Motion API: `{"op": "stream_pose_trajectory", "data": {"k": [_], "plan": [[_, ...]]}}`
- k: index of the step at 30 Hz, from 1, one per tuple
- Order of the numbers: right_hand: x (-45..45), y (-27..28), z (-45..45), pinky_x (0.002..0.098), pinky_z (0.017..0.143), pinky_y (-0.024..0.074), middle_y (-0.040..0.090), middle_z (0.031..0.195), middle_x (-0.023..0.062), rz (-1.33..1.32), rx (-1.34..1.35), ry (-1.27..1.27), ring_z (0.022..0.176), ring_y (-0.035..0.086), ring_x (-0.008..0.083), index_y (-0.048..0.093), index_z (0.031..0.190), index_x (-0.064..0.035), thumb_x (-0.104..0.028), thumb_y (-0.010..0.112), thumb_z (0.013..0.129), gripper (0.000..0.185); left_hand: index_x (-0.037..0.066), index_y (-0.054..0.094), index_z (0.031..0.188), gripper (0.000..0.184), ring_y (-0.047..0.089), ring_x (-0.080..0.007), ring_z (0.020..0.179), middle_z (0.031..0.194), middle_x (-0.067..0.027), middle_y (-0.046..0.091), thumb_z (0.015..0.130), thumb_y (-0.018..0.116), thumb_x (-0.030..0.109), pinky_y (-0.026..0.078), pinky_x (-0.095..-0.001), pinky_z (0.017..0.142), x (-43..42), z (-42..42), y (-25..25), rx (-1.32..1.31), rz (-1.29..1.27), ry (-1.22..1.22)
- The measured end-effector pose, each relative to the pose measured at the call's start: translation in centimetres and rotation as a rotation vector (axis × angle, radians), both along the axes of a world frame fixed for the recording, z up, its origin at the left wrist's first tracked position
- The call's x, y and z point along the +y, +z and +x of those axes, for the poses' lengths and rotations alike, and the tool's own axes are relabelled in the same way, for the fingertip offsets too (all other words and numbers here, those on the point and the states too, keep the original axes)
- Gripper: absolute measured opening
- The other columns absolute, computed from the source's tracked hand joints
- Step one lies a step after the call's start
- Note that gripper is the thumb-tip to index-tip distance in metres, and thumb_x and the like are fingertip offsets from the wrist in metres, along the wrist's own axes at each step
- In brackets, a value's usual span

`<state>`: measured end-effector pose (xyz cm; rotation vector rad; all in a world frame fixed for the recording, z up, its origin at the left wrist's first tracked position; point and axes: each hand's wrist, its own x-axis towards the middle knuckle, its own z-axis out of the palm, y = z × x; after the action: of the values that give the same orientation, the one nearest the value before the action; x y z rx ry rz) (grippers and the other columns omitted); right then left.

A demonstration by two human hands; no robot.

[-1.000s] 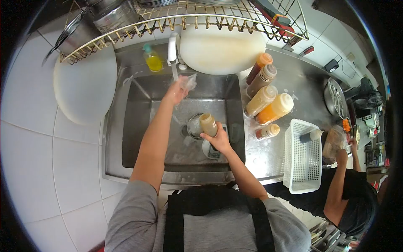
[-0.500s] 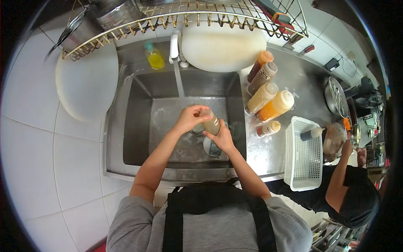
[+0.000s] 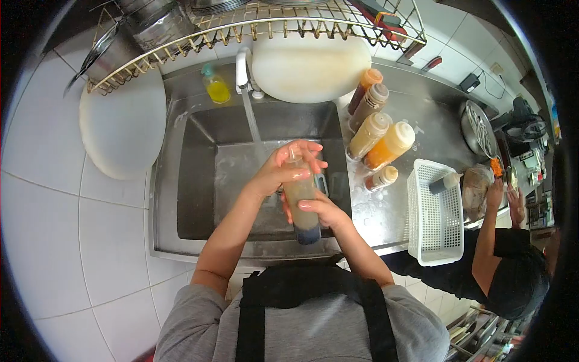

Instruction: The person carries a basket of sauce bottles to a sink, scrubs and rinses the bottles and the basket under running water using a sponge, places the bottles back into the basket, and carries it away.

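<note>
A cloudy squeeze bottle [image 3: 300,202] with a dark bottom is tilted over the front part of the metal sink [image 3: 199,205]. My left hand [image 3: 288,168] is wrapped round its upper end, some fingers raised past it. Lower on the same bottle, my right hand [image 3: 322,210] grips from the right side. Water runs from the white faucet [image 3: 243,69] into the sink, behind my hands. The small items on the sink floor are mostly hidden behind my hands and the bottle.
Several sauce bottles [image 3: 368,130] stand right of the sink. Beyond them are a white basket [image 3: 435,223] holding a small bottle, a metal bowl [image 3: 477,128] and a co-worker's hands [image 3: 505,199]. A soap bottle [image 3: 216,86], round board [image 3: 123,127] and overhead rack [image 3: 265,27] surround the sink's back.
The bottle came nearer to my body, its dark bottom now showing. My left hand left the faucet stream, where it held clear plastic, and closed round the bottle's upper end.
</note>
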<state>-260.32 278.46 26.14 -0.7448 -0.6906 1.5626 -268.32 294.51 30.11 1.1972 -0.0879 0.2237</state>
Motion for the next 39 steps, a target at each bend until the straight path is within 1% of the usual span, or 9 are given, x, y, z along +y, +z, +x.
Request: {"op": "stream_pose_trajectory", "data": {"k": [3,6,11,15,19,25,34,37,39], "plan": [[-0.4,-1.0,-1.0,0.0323,0.069,0.0508,0.062,0.09,0.0123,0.251,0.437,0.296,0.079,0.064,0.0212,0.051,0.121,0.0002,-0.046,0.071,0.078,0.066,0.005,0.047,0.135,0.067,0.058,-0.0294,0.119,0.112,-0.012,0.066,0.078,0.076,0.026,0.034,-0.0469,0.112,-1.5,1.7,-0.7,-0.293,-0.307,-0.213],[-1.3,1.1,-0.6,0.033,0.068,0.0513,0.061,0.086,0.0126,0.232,0.277,0.155,0.077,0.064,0.0217,0.051,0.121,0.001,-0.048,0.072,0.076,0.07,0.007,0.044,0.139,0.065,0.054,-0.0329,0.124,0.122,-0.0157,0.063,0.083,0.072,0.025,0.033,-0.0484,0.114,-3.5,2.3,1.3,-0.295,-0.42,-0.165],[-2.7,4.6,2.8,0.0334,0.072,0.0512,0.067,0.092,0.0119,-0.051,-0.469,-0.304,0.084,0.067,0.0211,0.055,0.113,0.0011,-0.04,0.077,0.076,0.059,0.005,0.042,0.142,0.07,0.053,-0.0263,0.126,0.127,-0.016,0.061,0.087,0.071,0.038,0.036,-0.0399,0.11,-0.1,2.4,-1.5,0.158,0.067,0.347],[-1.5,3.4,1.7,0.0361,0.081,0.0513,0.067,0.097,0.0229,-0.26,-1.128,-0.689,0.087,0.068,0.0282,0.054,0.109,0.0068,-0.035,0.08,0.073,0.061,0.004,0.051,0.129,0.045,0.059,-0.0164,0.113,0.122,-0.0137,0.065,0.093,0.066,0.025,0.046,-0.0316,0.097,-5.3,2.1,1.7,0.082,0.252,0.473],[-0.9,4.1,1.1,0.0343,0.08,0.0512,0.067,0.098,0.0194,-0.083,-0.893,-0.619,0.091,0.067,0.0233,0.054,0.111,0.0056,-0.033,0.081,0.072,0.061,0.001,0.055,0.11,0.03,0.061,-0.0147,0.108,0.103,-0.0133,0.07,0.088,0.071,0.014,0.048,-0.0311,0.092,-4.6,2.2,2.6,0.203,0.047,0.484],[1.2,4.3,1.6,0.0317,0.084,0.05,0.067,0.104,0.0138,-0.043,-0.752,-0.265,0.095,0.065,0.02,0.054,0.119,0.0042,-0.033,0.08,0.073,0.064,0.008,0.048,0.122,0.03,0.063,-0.0222,0.107,0.119,-0.0192,0.064,0.094,0.059,0.015,0.047,-0.0345,0.095,-2.1,-1.0,0.9,0.012,0.139,0.434],[11.4,-0.5,0.2,0.0334,0.092,0.0466,0.061,0.112,0.0144,-0.017,-0.776,-0.388,0.104,0.059,0.0198,0.047,0.128,0.0031,-0.054,0.075,0.076,0.082,0.016,0.03,0.141,0.051,0.06,-0.0194,0.101,0.111,-0.0125,0.059,0.098,0.056,0.026,0.049,-0.033,0.089,4.9,-2.4,-2.2,0.041,0.196,0.863],[17.6,-2.6,3.7,0.0333,0.082,0.0478,0.064,0.101,0.0116,0.044,-0.736,-0.531,0.1,0.059,0.0189,0.051,0.125,0.0044,-0.04,0.075,0.083,0.066,0.011,0.032,0.137,0.047,0.059,-0.017,0.092,0.108,-0.0123,0.058,0.097,0.057,0.018,0.048,-0.0304,0.083,11.1,-0.8,-4.8,0.128,0.239,1.045],[23.1,-2.7,6.5,0.0345,0.071,0.0494,0.066,0.087,0.013,0.194,-1.074,-0.734,0.081,0.063,0.0209,0.063,0.11,0.0026,-0.023,0.073,0.083,0.039,0.011,0.032,0.136,0.049,0.058,-0.0177,0.096,0.11,-0.0127,0.057,0.096,0.06,0.02,0.047,-0.0301,0.084,14.3,0.9,-5.3,0.247,0.295,1.058]]}}
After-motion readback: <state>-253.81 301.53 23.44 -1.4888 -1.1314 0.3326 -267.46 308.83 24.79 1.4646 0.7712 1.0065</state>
